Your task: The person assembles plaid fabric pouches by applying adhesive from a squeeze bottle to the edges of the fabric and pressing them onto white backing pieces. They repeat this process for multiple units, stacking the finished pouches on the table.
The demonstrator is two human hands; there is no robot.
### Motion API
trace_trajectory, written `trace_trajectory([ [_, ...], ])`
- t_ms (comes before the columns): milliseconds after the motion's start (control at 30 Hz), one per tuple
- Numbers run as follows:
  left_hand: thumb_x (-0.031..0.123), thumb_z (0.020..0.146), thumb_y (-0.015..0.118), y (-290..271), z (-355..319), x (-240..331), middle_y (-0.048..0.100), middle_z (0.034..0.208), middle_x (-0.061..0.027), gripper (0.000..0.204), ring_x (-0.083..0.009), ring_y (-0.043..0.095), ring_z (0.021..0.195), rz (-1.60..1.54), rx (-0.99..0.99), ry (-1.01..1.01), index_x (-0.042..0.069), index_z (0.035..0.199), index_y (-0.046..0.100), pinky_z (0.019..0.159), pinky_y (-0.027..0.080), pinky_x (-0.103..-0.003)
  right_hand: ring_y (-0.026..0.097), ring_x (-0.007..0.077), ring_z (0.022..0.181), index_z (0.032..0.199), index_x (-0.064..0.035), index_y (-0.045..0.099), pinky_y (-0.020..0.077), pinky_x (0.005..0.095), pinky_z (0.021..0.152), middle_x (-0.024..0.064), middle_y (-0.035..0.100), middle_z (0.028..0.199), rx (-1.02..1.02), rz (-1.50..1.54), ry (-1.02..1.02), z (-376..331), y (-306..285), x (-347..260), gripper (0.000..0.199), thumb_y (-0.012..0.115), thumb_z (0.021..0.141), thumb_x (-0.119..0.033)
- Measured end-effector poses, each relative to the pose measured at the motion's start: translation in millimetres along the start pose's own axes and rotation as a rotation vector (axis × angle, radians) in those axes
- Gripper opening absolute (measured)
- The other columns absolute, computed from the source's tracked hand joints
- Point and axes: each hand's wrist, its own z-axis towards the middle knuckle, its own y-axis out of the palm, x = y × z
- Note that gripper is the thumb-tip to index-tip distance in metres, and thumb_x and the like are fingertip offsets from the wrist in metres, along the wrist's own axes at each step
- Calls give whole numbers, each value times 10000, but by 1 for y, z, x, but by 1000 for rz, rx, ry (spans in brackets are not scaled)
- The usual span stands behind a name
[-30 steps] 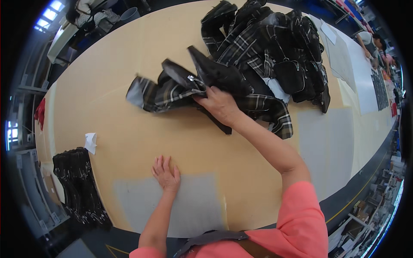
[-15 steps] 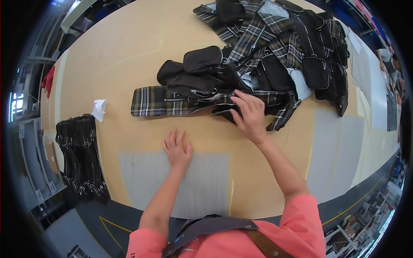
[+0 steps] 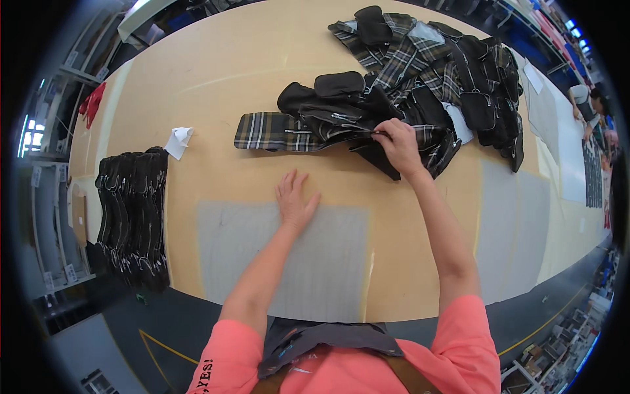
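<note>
My right hand (image 3: 400, 148) pinches the edge of a black piece with a zipper (image 3: 357, 130), part of a dark plaid fabric piece (image 3: 269, 131) with puffy black zipped pockets (image 3: 339, 84). A black flap (image 3: 377, 159) of it hangs down toward me beside that hand. My left hand (image 3: 296, 202) rests on the table with its fingers spread, near the top edge of a grey rectangle (image 3: 282, 256). It holds nothing.
Behind and right lies a heap of similar plaid and black pieces (image 3: 472, 72). At the left edge sits a stack of black zippered strips (image 3: 134, 217), with a crumpled white paper (image 3: 178, 142) next to it. Another person (image 3: 581, 105) works at the far right.
My right hand has closed on the zippered edge and lifted it, so the black flap swings out. The view has shifted; my left hand stays spread on the table.
</note>
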Motion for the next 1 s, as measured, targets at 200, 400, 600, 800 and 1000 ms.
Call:
trace_trajectory([
  [200, 353, 774, 750, -21, 2, -4, 396, 1413, -173, 697, -335, 302, 1355, -641, -143, -192, 128, 1357, 441, 1080, 278, -508, 532, 155, 726, 943, -20, 625, 417, 262, 665, 53, 559, 825, 29, 182, 131, -3, -92, -126, 95, 650, 853, -34],
  [400, 413, 747, 793, -135, -41, 52, 230, 1522, -162, 1064, -285, 168, 1433, -1540, -324, -371, 161, 1512, 99, 1112, 229, -474, 510, 130, 791, 944, -3, 601, 410, 256, 722, 23, 544, 853, -59, 313, 139, -46, -119, -233, 88, 633, 863, -14],
  [600, 223, 876, 694, -198, -67, 41, 574, 1247, -75, 471, -207, 572, 1133, -1797, -201, -505, 77, 1274, 490, 947, 475, -395, 508, 110, 792, 930, -23, 631, 412, 241, 725, 16, 567, 833, -199, 460, 273, -109, -96, -275, 79, 651, 854, -28],
  [800, 126, 893, 652, -235, -124, 36, 630, 1126, -81, 362, -198, 632, 1010, -1718, -323, -707, 49, 1230, 542, 850, 536, -355, 567, 181, 738, 902, -9, 641, 446, 281, 681, 65, 589, 806, -211, 257, 284, -136, -118, -335, 71, 657, 840, -40],
  [1000, 108, 877, 666, -249, -184, -8, 617, 1151, -96, 394, -207, 625, 1015, -1583, -144, -746, 13, 1234, 529, 827, 543, -365, 592, 289, 786, 941, -16, 626, 469, 338, 716, 117, 609, 857, -313, 135, 180, -149, -67, -352, 114, 652, 853, -84],
])
